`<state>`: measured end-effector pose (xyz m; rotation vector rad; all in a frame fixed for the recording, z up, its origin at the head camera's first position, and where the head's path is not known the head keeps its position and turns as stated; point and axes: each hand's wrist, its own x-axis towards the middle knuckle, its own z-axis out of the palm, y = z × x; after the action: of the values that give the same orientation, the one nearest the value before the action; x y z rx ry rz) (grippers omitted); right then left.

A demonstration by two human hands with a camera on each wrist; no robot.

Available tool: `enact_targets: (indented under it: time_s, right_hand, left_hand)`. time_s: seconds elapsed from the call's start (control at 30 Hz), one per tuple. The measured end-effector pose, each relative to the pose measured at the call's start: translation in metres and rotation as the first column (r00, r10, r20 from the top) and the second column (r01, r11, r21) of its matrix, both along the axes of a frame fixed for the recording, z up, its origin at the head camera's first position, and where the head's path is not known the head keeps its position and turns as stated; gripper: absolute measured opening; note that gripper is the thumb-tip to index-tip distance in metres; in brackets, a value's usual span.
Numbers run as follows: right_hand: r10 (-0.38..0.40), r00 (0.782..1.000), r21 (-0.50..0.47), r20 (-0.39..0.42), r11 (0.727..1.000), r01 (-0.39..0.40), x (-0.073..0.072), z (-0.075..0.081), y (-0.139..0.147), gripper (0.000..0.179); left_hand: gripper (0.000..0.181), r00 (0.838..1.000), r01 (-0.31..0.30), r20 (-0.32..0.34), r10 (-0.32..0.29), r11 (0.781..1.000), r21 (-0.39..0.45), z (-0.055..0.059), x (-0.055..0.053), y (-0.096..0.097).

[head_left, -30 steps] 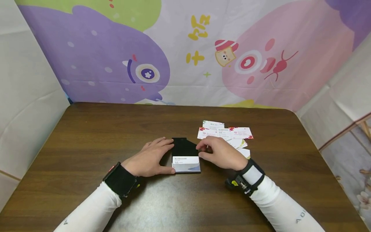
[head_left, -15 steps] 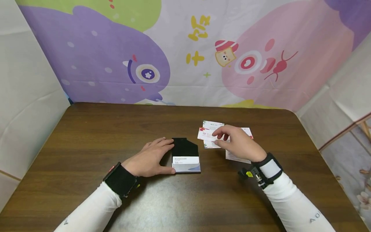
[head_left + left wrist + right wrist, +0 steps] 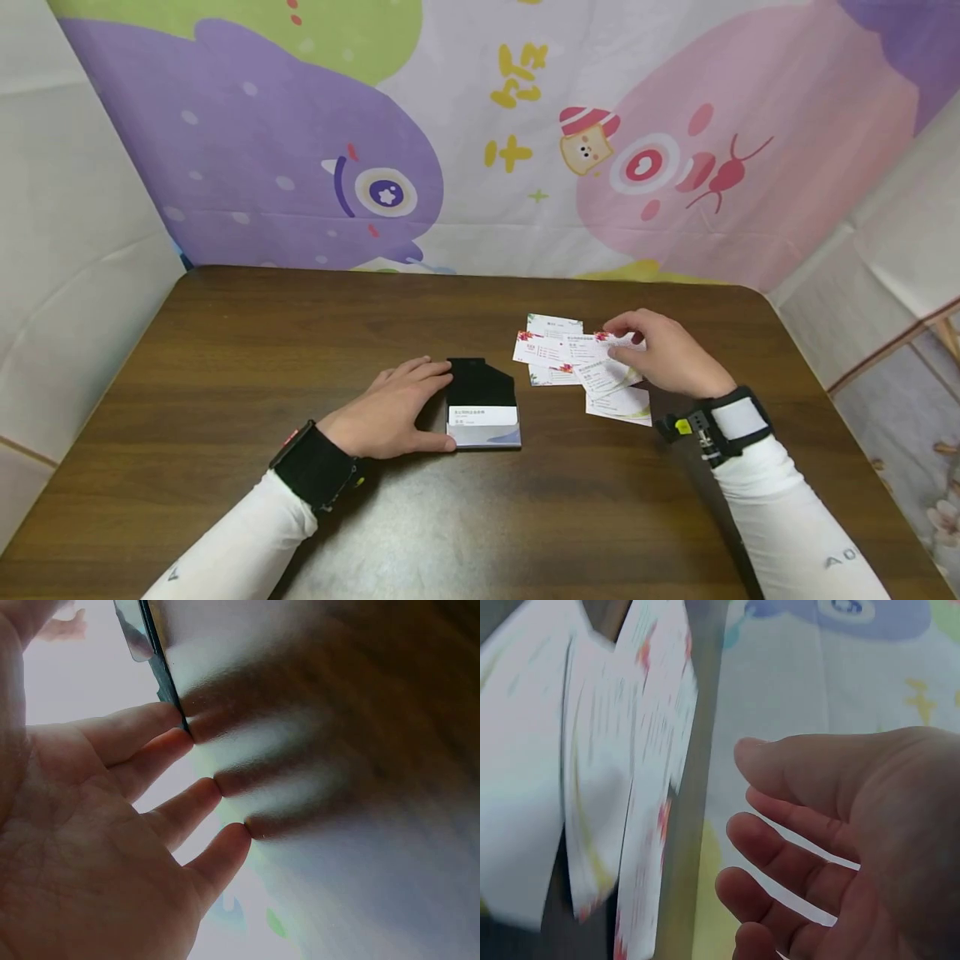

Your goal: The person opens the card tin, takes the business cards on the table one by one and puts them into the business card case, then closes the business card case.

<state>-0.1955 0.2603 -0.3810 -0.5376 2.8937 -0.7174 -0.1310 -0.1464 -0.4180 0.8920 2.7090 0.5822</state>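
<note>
A card holder (image 3: 480,385) with a raised black flap lies on the table, and a white business card (image 3: 482,415) shows in its front pocket. My left hand (image 3: 390,412) rests at the holder's left side, fingers spread, thumb at the near left corner. In the left wrist view its fingertips (image 3: 234,838) press on the tabletop and against the holder's dark edge. My right hand (image 3: 675,354) hovers over the right end of several overlapping business cards (image 3: 603,377). In the right wrist view its thumb and fingers (image 3: 761,840) are loosely bent, apart from the cards, with nothing between them.
The brown wooden table (image 3: 300,325) runs back to a cartoon-printed cloth (image 3: 480,242). One white card with a yellow-green corner (image 3: 621,406) lies at the near side of the spread. Black straps (image 3: 313,467) circle both wrists.
My right hand has moved from the card holder's right edge over to the right end of the cards, uncovering more of them. The left hand and the holder have stayed in place.
</note>
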Motion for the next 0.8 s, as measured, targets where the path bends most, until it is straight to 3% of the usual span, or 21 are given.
enact_targets:
  time_s: [0.43,0.8]
  right_hand:
    - [-0.043,0.997,0.117,0.072,0.992,0.034,-0.02,-0.018,0.052,0.057]
    - [-0.006,0.997,0.17,0.083,0.985,-0.008,-0.024,-0.023,0.06,0.061]
  left_hand:
    - [0.094,1.0,0.002,0.01,-0.002,1.0,-0.005,-0.002,-0.001,0.0]
    - [0.094,1.0,0.001,0.013,-0.001,1.0,-0.005,-0.001,-0.001,0.0]
